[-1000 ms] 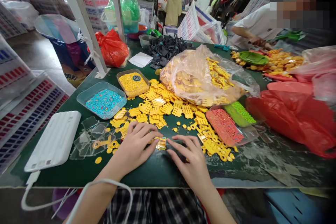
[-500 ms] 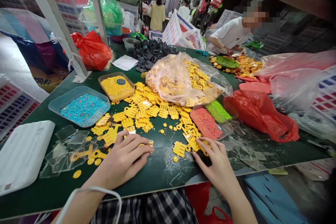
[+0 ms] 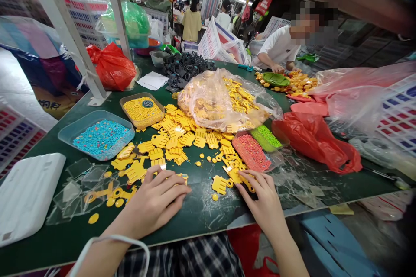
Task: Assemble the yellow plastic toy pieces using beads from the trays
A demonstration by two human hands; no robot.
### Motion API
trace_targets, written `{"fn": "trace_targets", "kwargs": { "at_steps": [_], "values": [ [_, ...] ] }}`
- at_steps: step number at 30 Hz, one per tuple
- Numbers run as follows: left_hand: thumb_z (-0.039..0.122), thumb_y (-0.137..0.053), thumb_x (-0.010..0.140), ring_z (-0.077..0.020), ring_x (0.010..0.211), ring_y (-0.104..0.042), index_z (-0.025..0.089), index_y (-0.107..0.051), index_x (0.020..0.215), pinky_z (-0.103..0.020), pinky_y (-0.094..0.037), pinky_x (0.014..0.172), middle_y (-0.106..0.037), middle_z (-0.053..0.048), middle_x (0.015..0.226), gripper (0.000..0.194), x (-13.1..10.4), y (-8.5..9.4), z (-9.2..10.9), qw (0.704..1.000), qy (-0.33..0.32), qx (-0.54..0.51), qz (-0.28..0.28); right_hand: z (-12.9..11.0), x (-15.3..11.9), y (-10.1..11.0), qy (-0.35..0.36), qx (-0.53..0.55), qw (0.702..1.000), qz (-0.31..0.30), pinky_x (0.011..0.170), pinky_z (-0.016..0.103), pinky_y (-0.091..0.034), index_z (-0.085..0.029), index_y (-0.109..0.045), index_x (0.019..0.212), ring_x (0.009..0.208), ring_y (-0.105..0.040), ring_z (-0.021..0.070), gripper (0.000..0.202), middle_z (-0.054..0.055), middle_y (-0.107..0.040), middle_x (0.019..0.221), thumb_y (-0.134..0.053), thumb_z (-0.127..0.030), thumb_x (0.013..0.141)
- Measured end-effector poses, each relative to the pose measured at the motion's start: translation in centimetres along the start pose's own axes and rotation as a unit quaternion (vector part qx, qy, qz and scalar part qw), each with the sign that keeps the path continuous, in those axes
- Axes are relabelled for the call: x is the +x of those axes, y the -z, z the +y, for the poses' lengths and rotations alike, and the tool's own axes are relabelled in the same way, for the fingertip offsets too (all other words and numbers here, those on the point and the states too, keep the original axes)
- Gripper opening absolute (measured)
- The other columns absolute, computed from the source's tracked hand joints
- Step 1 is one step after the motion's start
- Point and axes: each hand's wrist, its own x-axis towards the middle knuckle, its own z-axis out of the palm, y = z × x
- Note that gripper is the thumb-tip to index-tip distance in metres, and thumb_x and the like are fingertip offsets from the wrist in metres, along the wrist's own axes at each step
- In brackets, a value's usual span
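Observation:
My left hand point(image 3: 162, 199) rests on the green table with its fingers spread, next to a small yellow piece point(image 3: 183, 178) partly hidden behind the fingers. My right hand point(image 3: 260, 190) lies with its fingers apart, fingertips touching yellow plastic parts point(image 3: 234, 173) in front of the pink bead tray. Between the hands are a comb-like yellow piece point(image 3: 219, 185) and a yellow disc point(image 3: 215, 197). Beyond them spreads a pile of yellow parts point(image 3: 172, 138), with a clear bag of similar parts point(image 3: 208, 99) behind it.
Trays of blue point(image 3: 100, 136), yellow point(image 3: 139, 110), pink point(image 3: 251, 151) and green beads point(image 3: 266, 136) stand around the pile. Clear plates point(image 3: 74, 192) and a white device point(image 3: 29, 194) lie left. A red bag point(image 3: 312, 138) lies right. A person point(image 3: 279, 47) works across the table.
The camera view has shifted slightly, so the table and objects appear a little further left. Both hands keep nearly the same pose, with the right fingertips slightly shifted over the yellow parts.

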Motion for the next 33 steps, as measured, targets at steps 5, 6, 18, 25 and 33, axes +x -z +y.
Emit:
{"fn": "trace_targets", "kwargs": {
  "at_steps": [5, 6, 18, 25, 33],
  "values": [
    [0.011, -0.052, 0.09, -0.0145, 0.087, -0.062, 0.024, -0.064, 0.092, -0.033, -0.035, 0.091, -0.072, 0.002, 0.091, 0.018, 0.0, 0.0, -0.1, 1.0, -0.001, -0.016, -0.014, -0.6, 0.7, 0.0, 0.005, 0.006, 1.0, 0.001, 0.086, 0.043, -0.05, -0.024, -0.066, 0.115, 0.097, -0.056, 0.0245, 0.03, 0.008, -0.068, 0.108, -0.052, -0.042, 0.094],
    [0.011, -0.052, 0.091, -0.0141, 0.085, -0.062, 0.024, -0.064, 0.092, -0.033, -0.035, 0.09, -0.071, 0.002, 0.09, 0.018, 0.0, 0.0, 0.0, 1.0, 0.002, -0.023, -0.007, -0.9, 1.1, 0.0, 0.011, 0.007, 1.0, 0.002, 0.086, 0.043, -0.05, -0.024, -0.066, 0.115, 0.097, -0.056, 0.0243, 0.03, 0.008, -0.068, 0.108, -0.052, -0.041, 0.094],
    [0.014, -0.046, 0.095, -0.0143, 0.084, -0.064, 0.02, -0.065, 0.099, -0.033, -0.042, 0.088, -0.07, -0.004, 0.096, 0.02, -0.6, -0.1, -0.8, 1.0, 0.016, 0.021, -0.016, -2.0, 10.6, -3.3, 0.086, -0.036, 0.993, -0.072, 0.087, 0.044, -0.049, -0.018, -0.068, 0.111, 0.101, -0.058, 0.0271, 0.029, 0.011, -0.069, 0.113, -0.048, -0.029, 0.092],
    [0.012, -0.045, 0.095, -0.0135, 0.084, -0.064, 0.019, -0.063, 0.098, -0.032, -0.044, 0.083, -0.069, -0.004, 0.095, 0.019, -0.6, -0.2, -0.9, 1.0, 0.003, 0.013, 0.005, 0.2, 9.6, -2.5, 0.069, -0.044, 0.994, -0.076, 0.078, 0.038, -0.051, -0.02, -0.068, 0.105, 0.093, -0.063, 0.0244, 0.03, 0.009, -0.071, 0.1, -0.04, -0.023, 0.094],
    [0.012, -0.045, 0.096, -0.0146, 0.085, -0.064, 0.018, -0.063, 0.096, -0.029, -0.045, 0.081, -0.07, -0.004, 0.093, 0.019, -0.2, -0.3, -0.8, 1.0, -0.011, 0.001, 0.011, 0.0, 4.0, 2.3, 0.026, 0.02, 0.996, 0.081, 0.069, 0.031, -0.048, -0.022, -0.065, 0.101, 0.07, -0.062, 0.017, 0.017, 0.004, -0.07, 0.08, -0.051, -0.027, 0.093]
  ]
}}
